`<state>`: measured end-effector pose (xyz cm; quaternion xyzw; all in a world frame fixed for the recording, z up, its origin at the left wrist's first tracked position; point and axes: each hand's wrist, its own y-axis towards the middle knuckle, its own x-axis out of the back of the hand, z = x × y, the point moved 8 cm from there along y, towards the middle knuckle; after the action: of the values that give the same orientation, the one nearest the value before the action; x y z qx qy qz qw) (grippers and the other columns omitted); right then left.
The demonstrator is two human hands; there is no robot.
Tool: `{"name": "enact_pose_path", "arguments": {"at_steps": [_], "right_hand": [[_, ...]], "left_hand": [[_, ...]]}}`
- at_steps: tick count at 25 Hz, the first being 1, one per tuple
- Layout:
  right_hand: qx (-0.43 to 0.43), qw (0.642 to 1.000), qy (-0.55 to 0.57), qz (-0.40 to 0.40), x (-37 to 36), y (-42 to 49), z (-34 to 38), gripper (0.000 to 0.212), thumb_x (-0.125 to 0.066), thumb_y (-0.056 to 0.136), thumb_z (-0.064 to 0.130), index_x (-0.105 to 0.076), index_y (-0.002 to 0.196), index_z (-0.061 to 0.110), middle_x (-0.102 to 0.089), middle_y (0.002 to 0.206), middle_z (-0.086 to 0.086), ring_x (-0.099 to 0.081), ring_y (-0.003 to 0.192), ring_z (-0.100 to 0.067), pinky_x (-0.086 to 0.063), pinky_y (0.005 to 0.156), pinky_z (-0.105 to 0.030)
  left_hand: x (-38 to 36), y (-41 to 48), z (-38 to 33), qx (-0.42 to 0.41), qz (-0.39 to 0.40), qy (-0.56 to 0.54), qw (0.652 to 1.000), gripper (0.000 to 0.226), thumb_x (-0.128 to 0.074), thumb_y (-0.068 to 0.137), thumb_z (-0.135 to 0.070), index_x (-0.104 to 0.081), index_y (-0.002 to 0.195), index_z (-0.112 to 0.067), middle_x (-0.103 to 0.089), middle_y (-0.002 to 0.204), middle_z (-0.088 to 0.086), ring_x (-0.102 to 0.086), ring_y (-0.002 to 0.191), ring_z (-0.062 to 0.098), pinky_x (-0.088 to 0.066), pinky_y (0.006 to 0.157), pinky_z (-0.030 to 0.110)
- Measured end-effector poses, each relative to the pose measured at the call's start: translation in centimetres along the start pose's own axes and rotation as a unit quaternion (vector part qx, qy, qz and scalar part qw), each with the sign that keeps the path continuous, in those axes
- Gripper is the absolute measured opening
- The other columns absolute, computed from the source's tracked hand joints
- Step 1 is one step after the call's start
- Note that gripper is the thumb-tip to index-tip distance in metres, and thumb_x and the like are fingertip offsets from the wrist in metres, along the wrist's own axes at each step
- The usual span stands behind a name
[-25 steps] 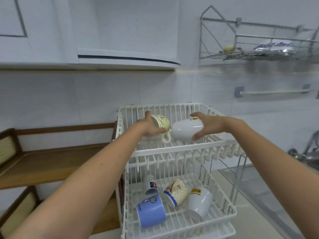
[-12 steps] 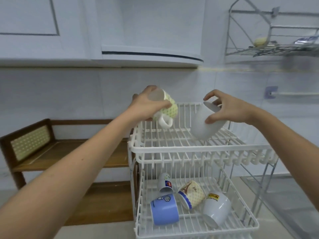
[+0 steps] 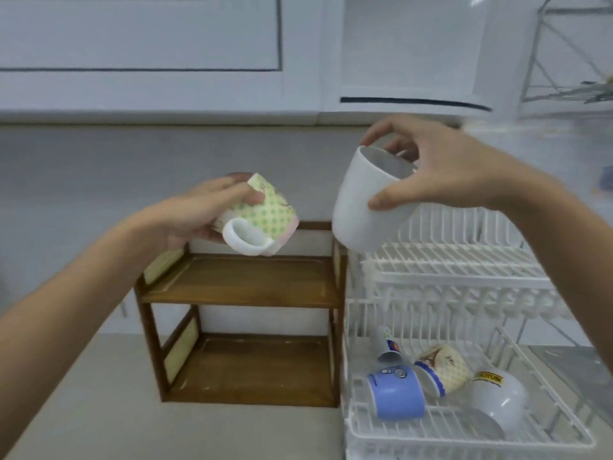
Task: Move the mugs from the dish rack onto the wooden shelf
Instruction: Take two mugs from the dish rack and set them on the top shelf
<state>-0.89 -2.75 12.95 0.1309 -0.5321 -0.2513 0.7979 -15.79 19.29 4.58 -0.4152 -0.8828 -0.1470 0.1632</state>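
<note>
My left hand [image 3: 195,214] grips a green-dotted mug [image 3: 265,217] with a white handle, tilted, in the air above the top board of the wooden shelf [image 3: 238,287]. My right hand [image 3: 431,174] holds a plain white mug [image 3: 365,207] by its rim, hanging over the left end of the white dish rack [image 3: 464,280]. The rack's upper tier is bare. On its lower tier lie a blue mug [image 3: 396,396], a small slim cup [image 3: 388,343], a beige patterned mug [image 3: 444,366] and a white mug with a yellow label [image 3: 501,396].
The two-tier wooden shelf stands on a beige counter [image 3: 99,410], touching the rack's left side; both its boards are bare. White cabinets [image 3: 149,44] hang overhead. A wire wall rack [image 3: 570,61] is at the upper right.
Both hands have lifted their mugs off the rack's upper tier and carried them left; the green-dotted mug now hangs over the wooden shelf. My view has swung left.
</note>
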Motion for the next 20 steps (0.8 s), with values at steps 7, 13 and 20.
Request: {"name": "enact_pose_path", "arguments": {"at_steps": [7,13,20], "right_hand": [[-0.016,0.994,-0.062,0.085,-14.3,7.7,3.7,0.081,-0.073,0.05,0.063,-0.047,0.121,0.036,-0.055,0.113,0.009,-0.055,0.098,-0.016,-0.049,0.069,-0.028],[-0.129,0.973,-0.118,0.153,-23.5,14.3,-1.4,0.086,-0.076,0.059,0.059,-0.043,0.131,0.029,-0.054,0.129,0.0,-0.053,0.106,-0.023,-0.049,0.076,-0.034],[-0.167,0.966,-0.122,0.153,-29.3,18.1,-4.2,0.095,-0.077,0.058,0.054,-0.04,0.14,0.026,-0.051,0.138,-0.003,-0.052,0.117,-0.027,-0.053,0.086,-0.041]], "left_hand": [[9.5,3.3,7.1,0.045,-0.049,0.265,0.962,0.077,-0.072,0.067,-0.055,-0.048,0.135,-0.03,-0.056,0.118,0.006,-0.059,0.089,0.017,-0.056,0.061,0.026],[10.5,8.7,11.4,0.073,-0.053,0.432,0.897,0.084,-0.064,0.066,-0.065,-0.037,0.14,-0.034,-0.04,0.142,0.013,-0.047,0.12,0.032,-0.052,0.089,0.04],[8.6,12.6,16.3,0.095,0.004,0.481,0.872,0.093,-0.054,0.076,-0.068,-0.014,0.151,-0.03,-0.014,0.157,0.018,-0.028,0.139,0.038,-0.037,0.107,0.044]]}}
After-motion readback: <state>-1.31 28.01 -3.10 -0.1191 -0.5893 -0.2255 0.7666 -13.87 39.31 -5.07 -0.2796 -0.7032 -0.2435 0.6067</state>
